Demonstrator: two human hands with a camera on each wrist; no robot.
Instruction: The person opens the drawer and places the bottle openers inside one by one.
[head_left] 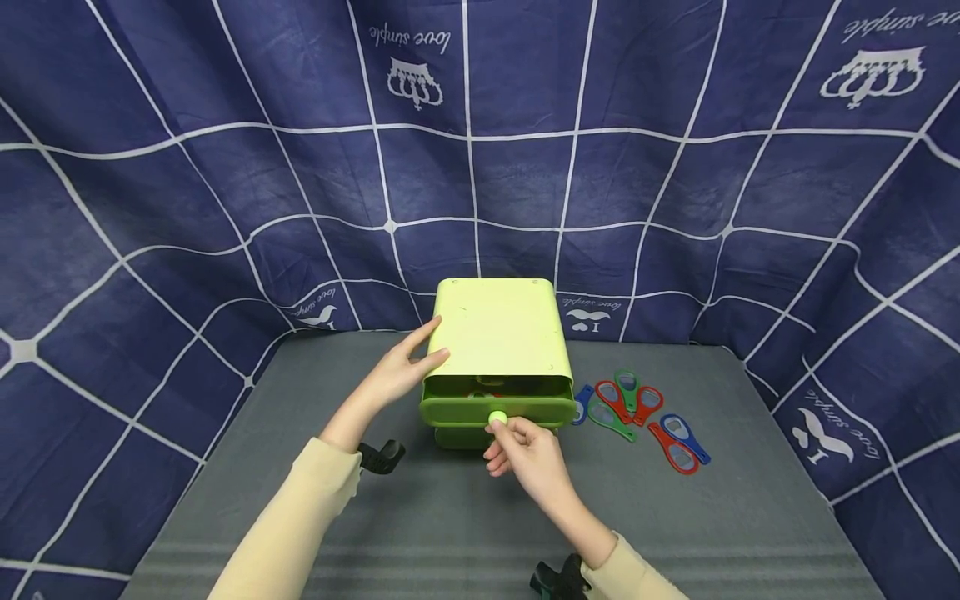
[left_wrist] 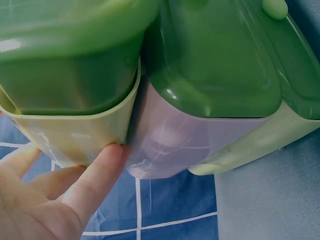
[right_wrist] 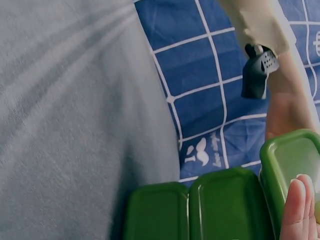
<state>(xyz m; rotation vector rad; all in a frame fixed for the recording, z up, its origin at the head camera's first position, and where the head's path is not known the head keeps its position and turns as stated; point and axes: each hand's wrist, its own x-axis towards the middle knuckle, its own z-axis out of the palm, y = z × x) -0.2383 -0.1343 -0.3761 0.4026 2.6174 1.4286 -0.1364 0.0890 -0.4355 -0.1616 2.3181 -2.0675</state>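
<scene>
A small drawer cabinet (head_left: 498,329) with a pale yellow-green top stands on the grey table. Its green top drawer (head_left: 453,412) is pulled partly out, and bits of something red and green show inside. My right hand (head_left: 531,460) pinches the drawer's round light-green knob (head_left: 497,417) between thumb and fingers. On the cabinet's left side my left hand (head_left: 397,373) rests with fingers extended, thumb near the top edge. The left wrist view shows its fingers touching the yellow top case (left_wrist: 80,137), beside a purple middle case (left_wrist: 175,140). The two lower drawers (right_wrist: 227,205) are closed.
Right of the cabinet lie several flat paddle-shaped pieces, like small magnifiers, among them a red one (head_left: 682,457), a blue one (head_left: 693,446) and a green one (head_left: 611,421). Blue gridded cloth (head_left: 517,179) hangs behind and at both sides of the table (head_left: 420,533).
</scene>
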